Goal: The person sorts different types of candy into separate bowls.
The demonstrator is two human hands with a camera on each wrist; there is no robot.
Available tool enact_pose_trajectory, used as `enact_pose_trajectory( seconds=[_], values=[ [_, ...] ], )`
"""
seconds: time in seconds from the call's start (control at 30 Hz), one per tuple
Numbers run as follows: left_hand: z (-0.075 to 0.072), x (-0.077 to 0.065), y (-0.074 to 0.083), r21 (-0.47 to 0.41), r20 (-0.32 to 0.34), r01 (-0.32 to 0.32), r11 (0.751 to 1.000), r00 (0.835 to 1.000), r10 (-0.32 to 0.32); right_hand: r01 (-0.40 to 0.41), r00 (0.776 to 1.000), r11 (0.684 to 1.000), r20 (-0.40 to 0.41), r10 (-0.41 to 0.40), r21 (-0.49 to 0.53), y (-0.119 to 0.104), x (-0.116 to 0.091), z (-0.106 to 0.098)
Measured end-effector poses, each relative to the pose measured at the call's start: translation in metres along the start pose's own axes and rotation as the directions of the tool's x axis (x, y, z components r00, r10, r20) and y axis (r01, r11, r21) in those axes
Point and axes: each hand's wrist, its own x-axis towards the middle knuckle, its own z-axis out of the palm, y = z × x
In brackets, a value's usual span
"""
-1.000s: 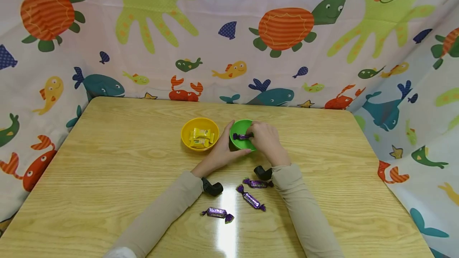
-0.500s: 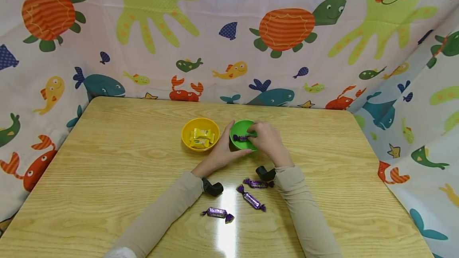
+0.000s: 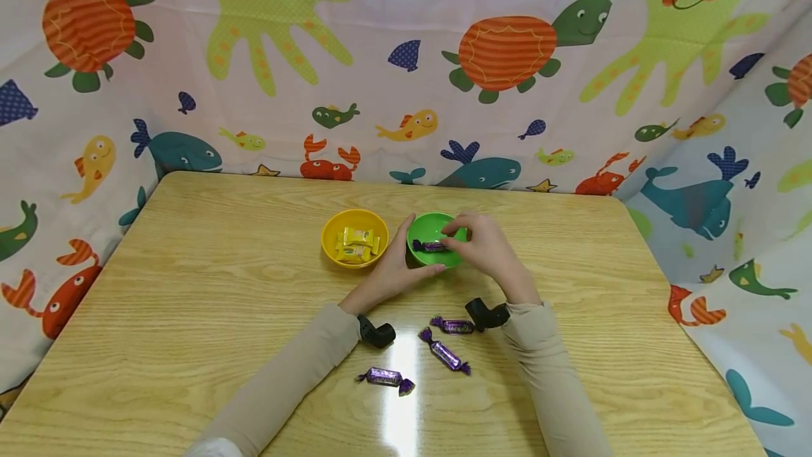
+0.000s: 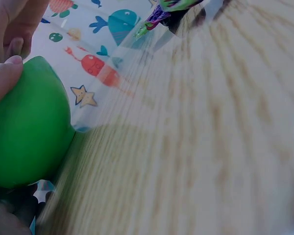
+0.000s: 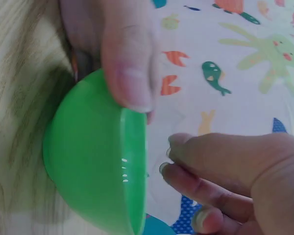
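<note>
A small green bowl [image 3: 423, 226] stands on the table with a purple-wrapped twist candy [image 3: 433, 247] inside. My left hand [image 3: 392, 273] holds this bowl from its left side, thumb along the near side and fingers round the far side. In the right wrist view the left thumb [image 5: 130, 81] lies over the bowl's rim. My right hand [image 3: 487, 245] hovers at the bowl's right side. Its thumb and fingertips [image 5: 179, 139] are slightly apart with nothing between them. The left wrist view shows the green bowl [image 4: 32, 127] beside the left fingers.
Left of the green bowl is a yellow bowl [image 3: 327, 235] with several yellow-wrapped candies [image 3: 355, 244]. Purple candies lie nearer: one [image 3: 455, 326] by the right wrist, one [image 3: 445, 355] below it, one [image 3: 384, 376] further left. A sea-animal cloth [image 3: 380, 76] hangs behind the table.
My right hand has let go of the purple candy, now in the green bowl, and drawn back to the right with its fingers loosened. The left hand has stayed on the bowl.
</note>
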Motion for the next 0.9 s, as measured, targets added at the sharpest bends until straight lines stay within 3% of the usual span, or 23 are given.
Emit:
enact_pose_trajectory(
  seconds=[0.27, 0.6, 0.73, 0.9],
  values=[
    [0.001, -0.001, -0.001, 0.004, -0.007, 0.012, 1.000, 1.000, -0.012, 0.070, 0.998, 0.992, -0.013, -0.069, 0.102, 0.002, -0.021, -0.011],
    [0.001, -0.001, -0.002, -0.008, -0.008, 0.006, 1.000, 1.000, -0.007, 0.112, 0.986, 0.979, 0.105, -0.131, 0.172, 0.011, -0.052, -0.006],
    [0.001, -0.001, -0.002, 0.011, -0.013, 0.011, 1.000, 1.000, -0.011, 0.087, 0.963, 0.978, 0.235, -0.131, 0.189, 0.018, -0.064, 0.000],
    [0.001, 0.000, -0.002, 0.023, -0.010, 0.019, 1.000, 1.000, -0.018, 0.028, 0.905, 0.971, 0.407, -0.125, 0.236, 0.029, -0.074, 0.009]
  ],
)
